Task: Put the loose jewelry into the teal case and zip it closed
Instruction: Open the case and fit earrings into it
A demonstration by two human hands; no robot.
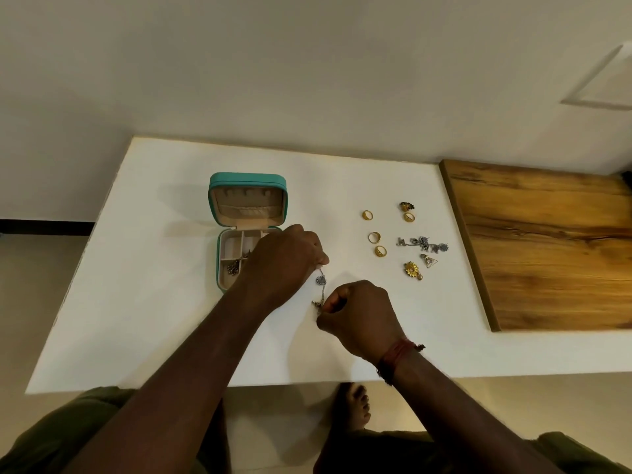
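The teal case (247, 182) lies open on the white table (164, 323), lid tipped back, with a dark silver piece (234, 266) in a lower-left compartment. My left hand (287, 258) hovers over the case's right side and pinches the upper end of a silver chain (320, 281). My right hand (359, 318) pinches the chain's lower end, so it hangs stretched between both hands. To the right lie several gold rings (374, 237), a silver chain piece (423, 243), a gold flower pendant (411, 269) and a small triangular charm (429, 260).
A wooden board (547, 241) covers the table's right end. The wall runs just behind the table. Beyond the table's near edge I see a bare foot (357, 407) on the floor and my lap.
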